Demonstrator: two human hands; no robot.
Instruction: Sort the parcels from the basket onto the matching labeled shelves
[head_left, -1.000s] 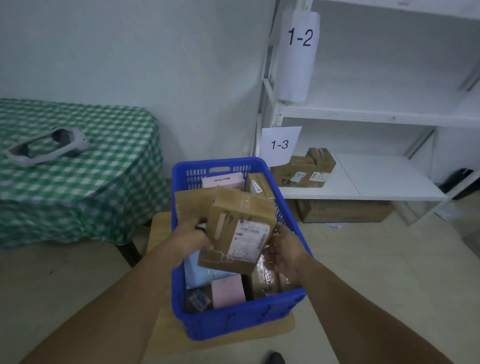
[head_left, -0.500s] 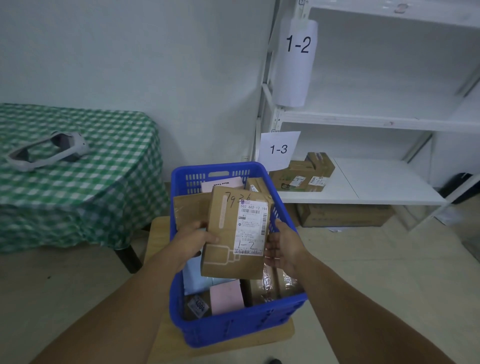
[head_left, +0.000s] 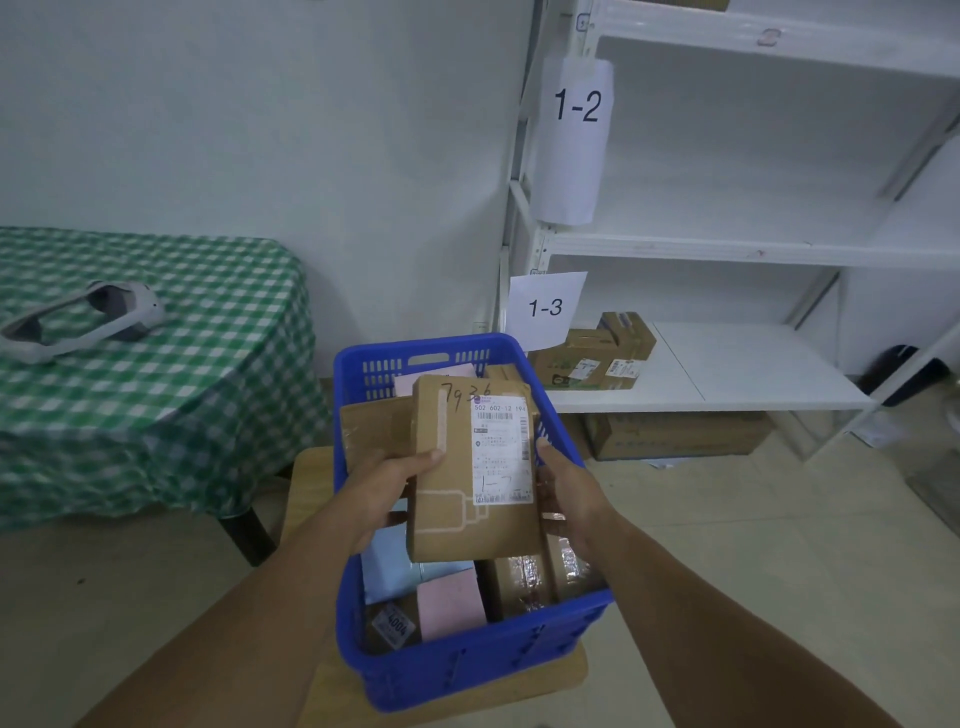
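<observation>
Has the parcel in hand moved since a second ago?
Yes. Against the blue basket, the brown parcel has turned from askew to square with the basket's sides, its label now facing the camera.

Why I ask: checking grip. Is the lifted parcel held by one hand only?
No, the left hand and right hand both grip the brown parcel over the basket.

basket (head_left: 467, 670) on stool (head_left: 306, 483), probably | table (head_left: 156, 395) left | shelf unit (head_left: 727, 249) right

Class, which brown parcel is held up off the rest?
The parcel handwritten 7936, gripped between left hand and right hand; others lie in the basket or shelved.
</observation>
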